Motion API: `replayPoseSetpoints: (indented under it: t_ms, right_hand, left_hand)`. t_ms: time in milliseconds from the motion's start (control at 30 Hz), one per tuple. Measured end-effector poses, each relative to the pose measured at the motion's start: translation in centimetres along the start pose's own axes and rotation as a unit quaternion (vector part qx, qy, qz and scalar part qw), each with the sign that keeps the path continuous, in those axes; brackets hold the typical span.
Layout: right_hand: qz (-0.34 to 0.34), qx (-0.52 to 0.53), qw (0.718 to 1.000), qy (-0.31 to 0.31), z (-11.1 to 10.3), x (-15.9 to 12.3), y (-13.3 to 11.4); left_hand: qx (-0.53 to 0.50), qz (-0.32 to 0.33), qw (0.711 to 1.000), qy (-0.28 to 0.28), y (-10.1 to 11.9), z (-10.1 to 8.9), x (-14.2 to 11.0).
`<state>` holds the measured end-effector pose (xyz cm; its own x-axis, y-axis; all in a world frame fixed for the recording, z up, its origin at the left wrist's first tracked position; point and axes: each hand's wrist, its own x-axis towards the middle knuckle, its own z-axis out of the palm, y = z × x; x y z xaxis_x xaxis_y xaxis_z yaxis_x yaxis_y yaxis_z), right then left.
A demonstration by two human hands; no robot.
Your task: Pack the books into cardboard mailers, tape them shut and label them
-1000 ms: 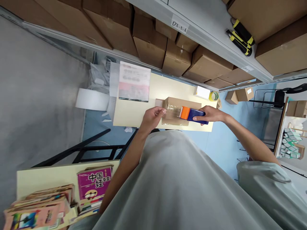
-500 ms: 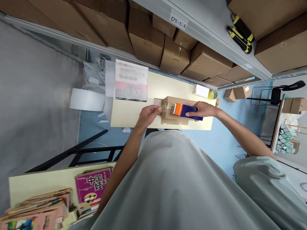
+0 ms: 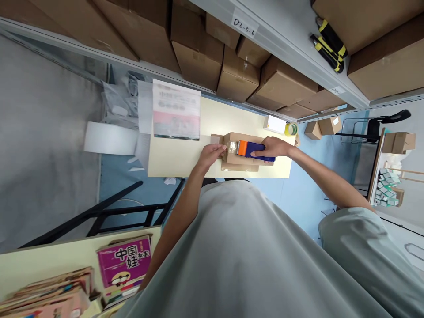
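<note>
A small brown cardboard box point(image 3: 247, 164) lies on a pale yellow table point(image 3: 185, 154). My right hand point(image 3: 274, 148) is closed round a blue and orange tape dispenser point(image 3: 253, 150) that rests on top of the box. My left hand point(image 3: 212, 154) is at the box's left end, fingers pinched together against it where the clear tape point(image 3: 232, 147) reaches the edge.
A printed sheet point(image 3: 176, 110) lies at the table's left end, a white box point(image 3: 276, 125) and a yellow tape roll point(image 3: 291, 129) at its far right. Shelves of cardboard boxes point(image 3: 198, 53) rise behind. Books point(image 3: 124, 265) are stacked on a nearer table. A white roll point(image 3: 111, 138) lies on the floor.
My right hand has slid the tape dispenser leftward along the top of the box, closer to my left hand. The left hand has stayed at the box's left end.
</note>
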<state>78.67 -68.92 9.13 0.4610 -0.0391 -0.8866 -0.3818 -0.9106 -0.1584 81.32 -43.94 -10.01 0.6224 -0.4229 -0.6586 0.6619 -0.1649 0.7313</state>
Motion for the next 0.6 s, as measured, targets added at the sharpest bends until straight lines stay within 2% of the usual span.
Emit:
replayPoseSetpoints:
  t_ms: [233,300,400,467,533,600]
  right_hand:
    - [0.016,-0.009,0.999,0.027,0.7,0.6,1.2]
    - [0.020,-0.010,0.999,0.026,0.7,0.6,1.7]
    - [0.021,-0.004,1.000,0.019,0.7,0.5,2.4]
    - [0.027,0.002,0.999,0.020,0.7,0.4,2.9]
    - [0.029,0.007,0.999,0.021,0.8,0.3,3.2]
    - [0.022,0.006,0.999,0.024,0.9,0.3,3.3]
  left_hand:
    - [0.020,-0.036,0.998,0.055,-1.8,1.0,0.5]
    - [0.062,-0.019,0.996,0.063,-2.3,1.2,0.0]
    - [0.116,0.073,0.987,0.084,-2.5,1.9,-1.8]
    - [0.164,0.157,0.971,0.070,-2.1,3.0,-3.4]
    - [0.277,0.262,0.925,0.001,-1.3,4.6,-4.5]
    - [0.377,0.315,0.869,-0.058,-0.5,6.4,-4.9]
